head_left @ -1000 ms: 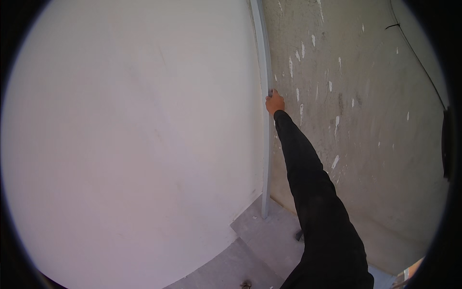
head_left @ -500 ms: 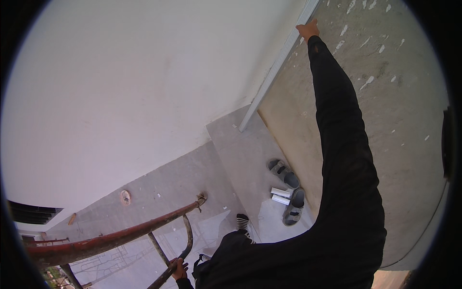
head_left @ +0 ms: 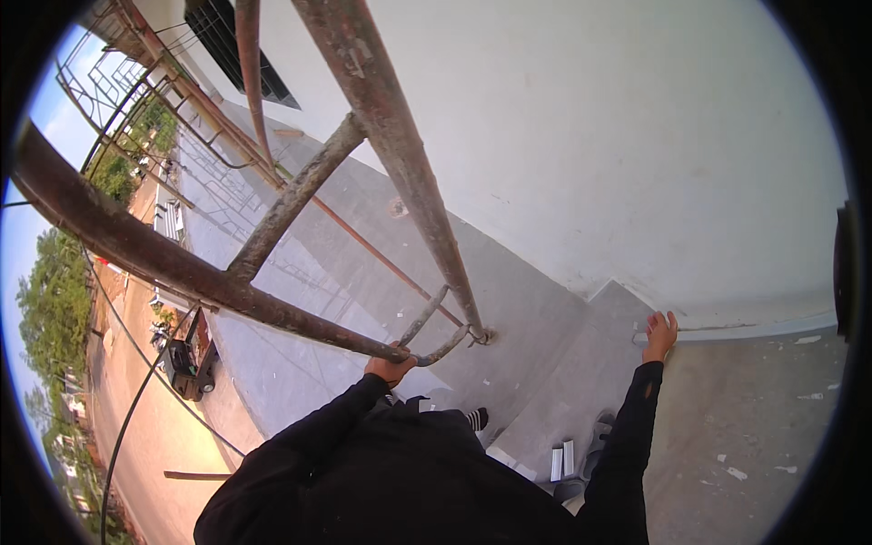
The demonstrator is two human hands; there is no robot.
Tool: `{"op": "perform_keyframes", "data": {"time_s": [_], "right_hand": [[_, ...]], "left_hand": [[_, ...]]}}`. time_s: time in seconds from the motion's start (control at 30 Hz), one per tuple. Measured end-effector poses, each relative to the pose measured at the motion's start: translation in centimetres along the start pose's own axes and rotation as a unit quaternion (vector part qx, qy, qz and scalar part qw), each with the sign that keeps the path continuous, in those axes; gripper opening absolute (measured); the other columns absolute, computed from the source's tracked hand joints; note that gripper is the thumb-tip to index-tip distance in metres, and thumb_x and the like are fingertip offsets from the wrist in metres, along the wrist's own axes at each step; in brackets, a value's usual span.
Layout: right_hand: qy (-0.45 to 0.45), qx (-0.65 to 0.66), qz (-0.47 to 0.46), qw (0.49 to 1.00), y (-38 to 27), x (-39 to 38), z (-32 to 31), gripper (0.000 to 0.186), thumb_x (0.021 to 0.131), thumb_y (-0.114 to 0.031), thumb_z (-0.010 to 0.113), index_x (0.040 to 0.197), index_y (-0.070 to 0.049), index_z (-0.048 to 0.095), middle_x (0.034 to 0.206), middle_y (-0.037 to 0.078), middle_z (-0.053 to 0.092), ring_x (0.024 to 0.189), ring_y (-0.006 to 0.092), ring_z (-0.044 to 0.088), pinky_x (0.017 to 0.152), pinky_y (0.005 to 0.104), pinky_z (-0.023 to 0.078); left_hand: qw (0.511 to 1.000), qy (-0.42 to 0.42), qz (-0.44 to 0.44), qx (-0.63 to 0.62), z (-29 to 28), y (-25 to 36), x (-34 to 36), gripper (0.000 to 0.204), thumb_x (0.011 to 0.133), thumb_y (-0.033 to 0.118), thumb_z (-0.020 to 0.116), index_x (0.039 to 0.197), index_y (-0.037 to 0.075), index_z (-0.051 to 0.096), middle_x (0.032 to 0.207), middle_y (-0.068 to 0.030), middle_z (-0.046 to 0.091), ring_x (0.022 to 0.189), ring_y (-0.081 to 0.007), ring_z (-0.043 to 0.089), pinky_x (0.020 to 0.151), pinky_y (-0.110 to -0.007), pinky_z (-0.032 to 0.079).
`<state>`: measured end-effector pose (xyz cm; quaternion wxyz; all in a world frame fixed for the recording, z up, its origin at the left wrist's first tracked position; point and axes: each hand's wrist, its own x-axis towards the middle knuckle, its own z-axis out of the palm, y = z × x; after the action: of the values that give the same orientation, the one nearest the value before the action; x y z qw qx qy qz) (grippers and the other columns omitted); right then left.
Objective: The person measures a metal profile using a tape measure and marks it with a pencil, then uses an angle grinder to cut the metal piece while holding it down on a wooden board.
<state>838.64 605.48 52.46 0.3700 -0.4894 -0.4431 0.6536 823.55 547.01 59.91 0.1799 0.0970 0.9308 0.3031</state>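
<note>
Near the lower centre, my left hand (head_left: 392, 368) is wrapped round the curved lower part of a rusty scaffold frame (head_left: 272, 313). My right arm reaches forward in a black sleeve. At its end my right hand (head_left: 660, 336) has its fingers raised and apart, with nothing seen in them. It is beside the near end of a long pale strip (head_left: 754, 333) running along the foot of the white wall (head_left: 654, 154); whether it touches the strip I cannot tell.
Grey sandals (head_left: 598, 445) and two short white channel pieces (head_left: 562, 460) lie on the grey floor (head_left: 536, 363), partly behind my right arm. My foot in a striped sock (head_left: 478, 418) is nearby. At left, beyond the floor's edge, are a dark vehicle (head_left: 191, 368), earth and trees.
My view has swung left, bringing the scaffold and outdoors into sight. The right hand has come off the long strip and spread its fingers. The left hand still grips the scaffold frame.
</note>
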Motion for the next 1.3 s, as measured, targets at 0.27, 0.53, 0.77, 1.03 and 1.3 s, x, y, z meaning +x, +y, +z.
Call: {"op": "perform_keyframes", "data": {"time_s": [0.27,0.53,0.77,1.03,1.3], "right_hand": [[-0.394,-0.148,0.175,0.890,15.5,-28.8,14.7,0.030,0.086,-0.015,0.059,0.113,-0.003,0.056,0.086,0.004,0.062,0.076,0.0150,0.062,0.064,0.0279,0.048],[-0.604,-0.283,-0.101,0.739,16.7,-33.8,16.3,0.057,0.074,-0.003,0.061,0.130,-0.005,0.047,0.100,0.011,0.060,0.077,0.0177,0.063,0.064,0.0268,0.050],[-0.591,-0.404,-0.115,0.688,12.7,-38.3,17.2,0.067,0.072,-0.028,0.078,0.126,-0.004,0.047,0.104,0.020,0.061,0.079,0.0259,0.066,0.065,0.0347,0.053],[-0.519,-0.498,-0.138,0.681,11.8,-40.6,16.5,0.067,0.074,-0.039,0.076,0.117,0.007,0.053,0.092,0.017,0.065,0.073,0.0237,0.066,0.063,0.0333,0.052],[-0.414,-0.380,-0.055,0.826,13.2,-42.5,17.1,0.054,0.085,-0.027,0.067,0.124,0.005,0.048,0.093,0.012,0.060,0.076,0.0179,0.060,0.058,0.0299,0.052]], "left_hand": [[0.999,-0.026,-0.036,0.027,2.3,0.3,-2.2,0.039,0.074,0.045,0.066,0.094,0.013,0.067,0.094,-0.0129,0.067,0.088,-0.0319,0.064,0.076,-0.042,0.049],[0.995,-0.055,0.076,-0.043,1.6,0.2,-1.1,0.060,0.066,0.033,0.072,0.113,0.006,0.045,0.086,-0.0203,0.064,0.084,-0.0392,0.062,0.072,-0.046,0.048],[0.973,-0.173,0.070,-0.139,-1.4,-0.6,-0.9,0.078,0.067,0.025,0.073,0.129,0.006,0.032,0.101,-0.0194,0.066,0.095,-0.0335,0.063,0.081,-0.039,0.048],[0.911,-0.261,0.084,-0.307,-0.1,-6.0,0.1,0.073,0.074,0.026,0.069,0.134,0.006,0.032,0.109,-0.0163,0.065,0.098,-0.0288,0.063,0.085,-0.037,0.047],[0.928,-0.131,0.049,-0.345,-7.2,-16.3,4.3,0.049,0.084,0.037,0.065,0.116,0.001,0.054,0.097,-0.0122,0.067,0.091,-0.0228,0.063,0.081,-0.034,0.048]]}}
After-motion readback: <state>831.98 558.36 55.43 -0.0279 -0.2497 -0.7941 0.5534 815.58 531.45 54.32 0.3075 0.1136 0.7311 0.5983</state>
